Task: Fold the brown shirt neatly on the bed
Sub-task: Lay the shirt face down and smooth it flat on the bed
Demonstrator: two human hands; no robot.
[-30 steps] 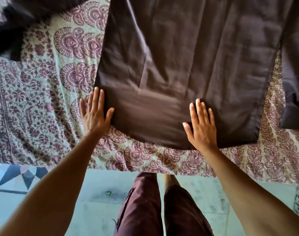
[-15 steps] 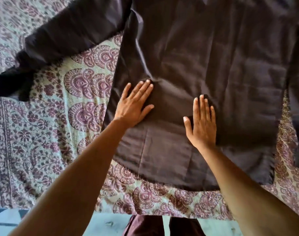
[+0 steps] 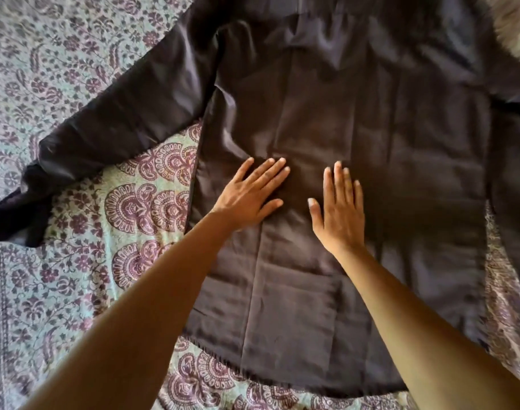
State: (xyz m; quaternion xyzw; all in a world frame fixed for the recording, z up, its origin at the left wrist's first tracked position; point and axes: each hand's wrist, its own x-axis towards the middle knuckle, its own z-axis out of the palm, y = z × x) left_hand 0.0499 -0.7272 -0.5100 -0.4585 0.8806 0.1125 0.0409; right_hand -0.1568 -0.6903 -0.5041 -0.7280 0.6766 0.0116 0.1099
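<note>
Two bare forearms reach in from the near edge, and both hands are down flat on the brown shirt (image 3: 371, 149). The shirt is the landmark here: it lies spread out on the bed (image 3: 75, 276), over a bedspread printed with purple paisley and flowers, its hem nearest the person and running just inside the bed's near edge. Above the hem, toward the shirt's left side, a squarish patch of cloth like a pocket shows. At mid-shirt, the left hand (image 3: 249, 193) lies palm down, fingers spread and angled up and to the right, gripping nothing, simply pressing on the cloth. Just beside it, a little apart, the right hand (image 3: 340, 208) lies the same way, open and flat, fingers pointing straight away, holding nothing. Soft creases fan out beyond the fingertips. Farther up, off the shirt's left shoulder, the left sleeve (image 3: 128, 122) stretches out and down across the bedspread to the frame's left edge. The shirt's far end is rumpled and dim.
</note>
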